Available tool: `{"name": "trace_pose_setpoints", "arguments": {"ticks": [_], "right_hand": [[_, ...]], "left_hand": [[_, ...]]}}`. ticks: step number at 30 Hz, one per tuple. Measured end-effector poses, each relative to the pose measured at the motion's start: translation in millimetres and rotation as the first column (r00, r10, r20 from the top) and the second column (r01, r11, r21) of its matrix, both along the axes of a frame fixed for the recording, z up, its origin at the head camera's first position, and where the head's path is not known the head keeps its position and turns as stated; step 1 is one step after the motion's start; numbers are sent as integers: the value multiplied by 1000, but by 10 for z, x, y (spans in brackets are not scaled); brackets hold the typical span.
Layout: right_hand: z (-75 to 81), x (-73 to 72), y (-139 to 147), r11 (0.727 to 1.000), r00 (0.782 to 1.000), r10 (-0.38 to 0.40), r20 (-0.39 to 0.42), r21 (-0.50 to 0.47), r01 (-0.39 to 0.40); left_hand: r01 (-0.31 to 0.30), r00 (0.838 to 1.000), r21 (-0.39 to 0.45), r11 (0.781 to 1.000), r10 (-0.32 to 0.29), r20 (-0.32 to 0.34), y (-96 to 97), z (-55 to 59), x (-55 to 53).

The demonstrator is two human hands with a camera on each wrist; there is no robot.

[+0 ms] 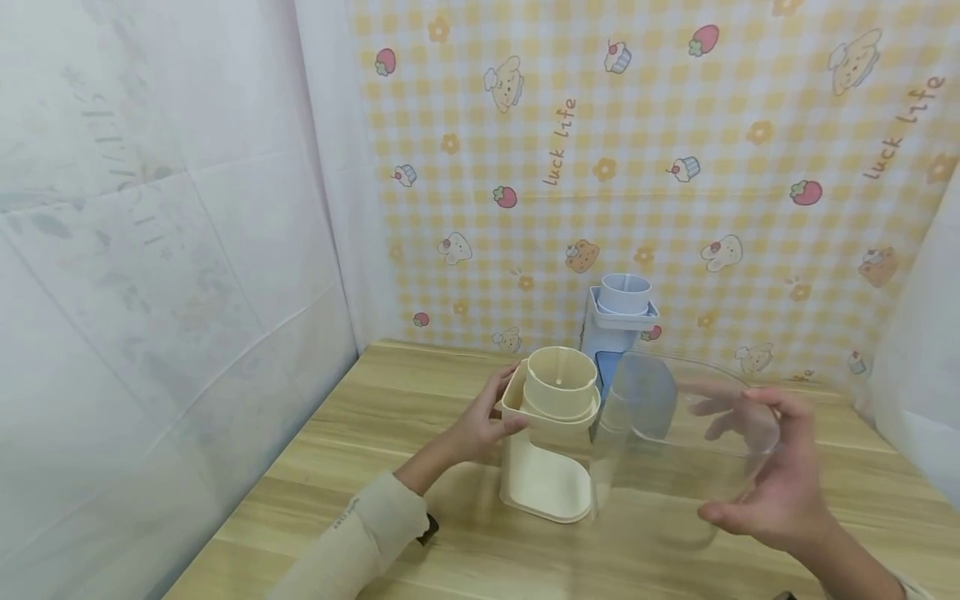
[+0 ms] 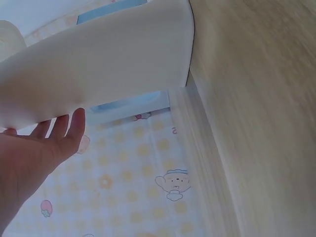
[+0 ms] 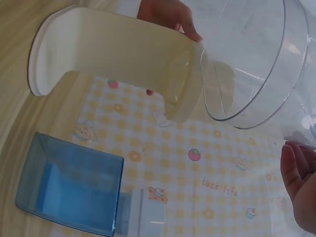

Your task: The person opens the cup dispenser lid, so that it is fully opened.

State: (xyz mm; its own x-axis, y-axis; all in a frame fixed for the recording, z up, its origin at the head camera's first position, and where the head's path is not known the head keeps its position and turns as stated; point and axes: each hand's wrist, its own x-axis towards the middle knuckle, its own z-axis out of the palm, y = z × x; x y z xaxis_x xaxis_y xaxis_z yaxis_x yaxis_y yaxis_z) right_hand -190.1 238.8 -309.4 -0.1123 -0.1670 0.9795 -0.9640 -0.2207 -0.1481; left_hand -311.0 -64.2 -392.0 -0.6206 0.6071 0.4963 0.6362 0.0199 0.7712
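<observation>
My left hand (image 1: pixel 480 421) grips the upper part of a cream plastic stand (image 1: pixel 551 485), thumb at the front and fingers round the side. The stand is upright on the table, with a round collar (image 1: pixel 561 385) on its top and a flat base below. In the left wrist view, fingertips (image 2: pixel 76 123) rest along the stand's smooth back wall (image 2: pixel 113 64). Just right of the stand, my right hand (image 1: pixel 787 483) holds a clear plastic container (image 1: pixel 660 475), tilted and slightly blurred. Its rim (image 3: pixel 284 54) overlaps the stand's top in the right wrist view.
Behind stands a similar pale blue stand (image 1: pixel 621 321) with a collar on top. A see-through blue bin (image 3: pixel 79 182) sits at its base. The wooden table (image 1: pixel 420 375) meets a yellow checked cloth (image 1: pixel 480 167) at the back and a white curtain (image 1: pixel 247 250) at left.
</observation>
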Motion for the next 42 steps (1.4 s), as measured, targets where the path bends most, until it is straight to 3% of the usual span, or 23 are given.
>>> {"name": "trace_pose_setpoints", "arguments": {"ticks": [9,15,22,27,31,36,39,42], "right_hand": [[-356,-23,136,983,991,-71,117,175,50],[-509,-36,134,959,975,-149,163,263,103],[-676,6,159,857,874,-410,262,439,271],[-715,-25,117,812,847,-465,256,505,293],[-735,-49,79,789,846,-472,248,547,280],[-783,-56,36,757,829,-508,233,581,300],[-808,-58,10,758,824,-503,260,591,276],[-834,-72,-26,764,837,-485,253,589,265]], "left_hand": [[55,999,61,997,-55,-1,-63,-19,-77],[18,1000,116,993,-19,11,-120,7,-150],[-18,1000,147,989,16,20,-199,32,-172],[-87,996,135,987,86,15,-234,59,-173],[-114,993,123,986,112,27,-252,86,-202],[-98,993,106,989,90,77,-268,105,-270],[-84,992,101,991,73,103,-278,99,-309],[-78,991,103,992,66,116,-291,92,-337]]}}
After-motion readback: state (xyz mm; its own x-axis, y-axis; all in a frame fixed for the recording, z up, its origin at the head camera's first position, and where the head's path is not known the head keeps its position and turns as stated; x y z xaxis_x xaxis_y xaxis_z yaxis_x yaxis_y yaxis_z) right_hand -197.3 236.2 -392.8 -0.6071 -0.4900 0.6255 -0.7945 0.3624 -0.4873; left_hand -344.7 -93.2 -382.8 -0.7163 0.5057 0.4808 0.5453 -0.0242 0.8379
